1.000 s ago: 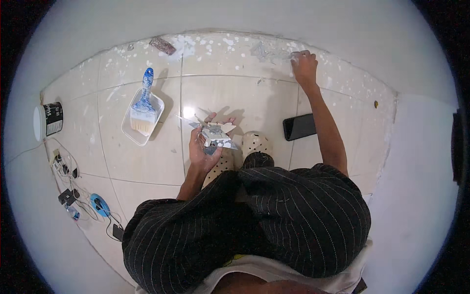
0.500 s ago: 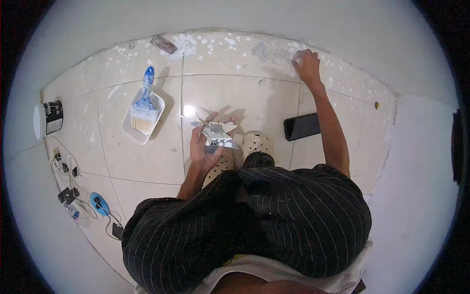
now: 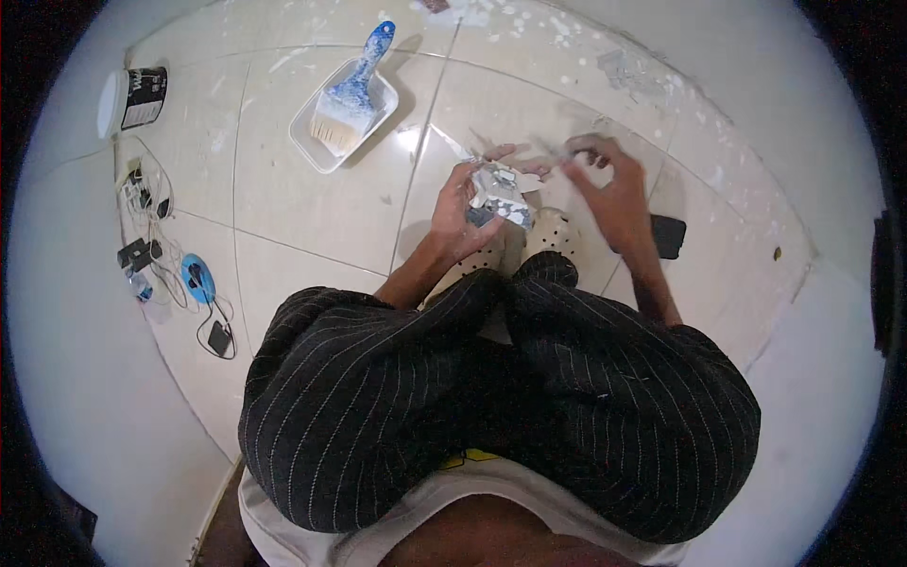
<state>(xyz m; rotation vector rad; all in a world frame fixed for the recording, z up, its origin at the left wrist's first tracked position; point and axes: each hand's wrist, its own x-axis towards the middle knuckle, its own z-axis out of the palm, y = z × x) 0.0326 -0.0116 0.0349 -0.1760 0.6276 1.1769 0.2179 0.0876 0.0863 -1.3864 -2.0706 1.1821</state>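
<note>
Pale paint-flecked floor tiles (image 3: 312,208), white tray (image 3: 321,151), brush (image 3: 354,90), phone (image 3: 669,236)

I see a pale tiled floor (image 3: 312,217), flecked with white paint toward the upper edge. Upper centre lies a white tray (image 3: 312,151) with a blue-handled brush (image 3: 354,90) in it. A white can (image 3: 132,99) sits upper left, tangled cables (image 3: 156,250) beneath it at left. A black phone (image 3: 669,236) lies at right.
</note>
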